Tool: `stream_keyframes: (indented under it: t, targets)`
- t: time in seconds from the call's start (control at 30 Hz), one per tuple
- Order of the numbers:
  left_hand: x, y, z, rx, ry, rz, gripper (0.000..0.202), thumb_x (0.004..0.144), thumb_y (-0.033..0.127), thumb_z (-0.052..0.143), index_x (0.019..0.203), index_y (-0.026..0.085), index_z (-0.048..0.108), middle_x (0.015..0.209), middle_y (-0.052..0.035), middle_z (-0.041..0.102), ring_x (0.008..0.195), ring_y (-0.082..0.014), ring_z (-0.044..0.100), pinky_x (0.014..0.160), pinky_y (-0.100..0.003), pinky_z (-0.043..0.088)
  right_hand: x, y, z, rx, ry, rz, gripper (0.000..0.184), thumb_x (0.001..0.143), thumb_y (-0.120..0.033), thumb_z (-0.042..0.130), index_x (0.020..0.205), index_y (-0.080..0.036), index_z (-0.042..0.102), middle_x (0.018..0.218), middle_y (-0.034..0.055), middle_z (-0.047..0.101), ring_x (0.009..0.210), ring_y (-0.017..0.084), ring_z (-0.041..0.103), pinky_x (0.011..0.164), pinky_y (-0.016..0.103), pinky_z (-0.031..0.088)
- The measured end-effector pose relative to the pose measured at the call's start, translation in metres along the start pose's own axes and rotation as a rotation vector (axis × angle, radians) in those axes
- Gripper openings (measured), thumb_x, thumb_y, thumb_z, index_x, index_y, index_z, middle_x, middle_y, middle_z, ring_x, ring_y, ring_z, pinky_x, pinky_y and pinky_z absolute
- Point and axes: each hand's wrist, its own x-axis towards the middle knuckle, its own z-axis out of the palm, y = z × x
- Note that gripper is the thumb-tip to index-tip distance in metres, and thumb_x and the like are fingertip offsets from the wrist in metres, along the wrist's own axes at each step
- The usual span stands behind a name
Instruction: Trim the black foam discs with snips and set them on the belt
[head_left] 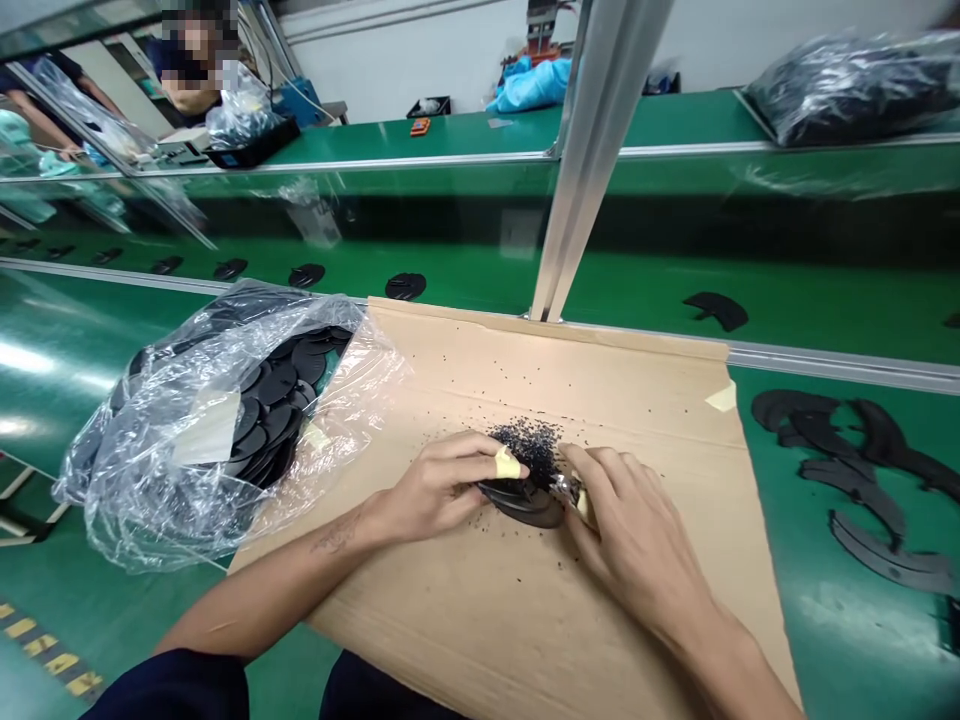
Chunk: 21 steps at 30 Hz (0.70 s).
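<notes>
My left hand (439,490) grips a small stack of black rubber-like discs (525,510), its forefinger wrapped in pale tape (508,463). My right hand (630,530) pinches a small metal tool (566,488) against the stack's edge, though the tool's tip is hidden. A heap of black crumbs (525,448) lies just beyond both hands on a flattened cardboard sheet (637,400). To my left, a clear plastic bag (217,430) holds many similar discs (274,415).
Green conveyor belts run across the view, carrying black discs (307,275) and curved black pieces (847,470). An aluminium post (592,150) rises behind the cardboard. A co-worker (191,70) stands at the far left. A bulging plastic bag (855,90) sits on the far belt.
</notes>
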Motion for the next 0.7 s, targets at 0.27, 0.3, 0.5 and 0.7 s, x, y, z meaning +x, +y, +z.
stream_keyframes:
  t: [0.27,0.3,0.5,0.7]
  targets:
    - [0.0002,-0.0006,-0.0018,0.006,-0.027,0.008,0.032,0.091,0.002,0.056,0.118,0.015,0.068,0.102,-0.0113,0.071,0.095,-0.0182,0.069,0.079,-0.032,0.06,0.0026,-0.0007,-0.0033,0.07,0.015,-0.058,0.031,0.093,-0.013,0.045,0.122,-0.017,0.055,0.104,0.0124,0.066,0.093,0.026,0.058,0.073,0.036,0.041]
    - [0.0002,-0.0006,-0.0019,0.0,-0.026,0.009,0.034,0.091,0.001,0.055,0.118,0.016,0.068,0.102,-0.0109,0.071,0.096,-0.0179,0.069,0.079,-0.031,0.06,0.0026,-0.0004,-0.0037,0.078,0.023,-0.061,0.032,0.093,-0.014,0.046,0.124,-0.017,0.055,0.104,0.0119,0.067,0.093,0.026,0.058,0.073,0.035,0.041]
    - [0.0006,0.0,-0.0018,-0.051,-0.027,-0.014,0.037,0.091,0.0,0.055,0.12,0.018,0.068,0.102,-0.0104,0.071,0.096,-0.0173,0.07,0.079,-0.03,0.06,0.0009,0.0015,-0.0052,0.08,0.051,-0.08,0.029,0.097,-0.018,0.047,0.125,-0.015,0.058,0.1,0.0103,0.069,0.087,0.023,0.058,0.071,0.033,0.039]
    - [-0.0024,-0.0004,-0.0004,-0.14,-0.04,-0.051,0.033,0.092,0.004,0.059,0.12,0.018,0.07,0.101,-0.0109,0.072,0.095,-0.0173,0.069,0.079,-0.029,0.06,-0.0018,0.0041,-0.0039,0.037,0.059,-0.116,0.03,0.1,-0.019,0.046,0.126,-0.014,0.059,0.095,0.0091,0.071,0.08,0.021,0.06,0.069,0.032,0.044]
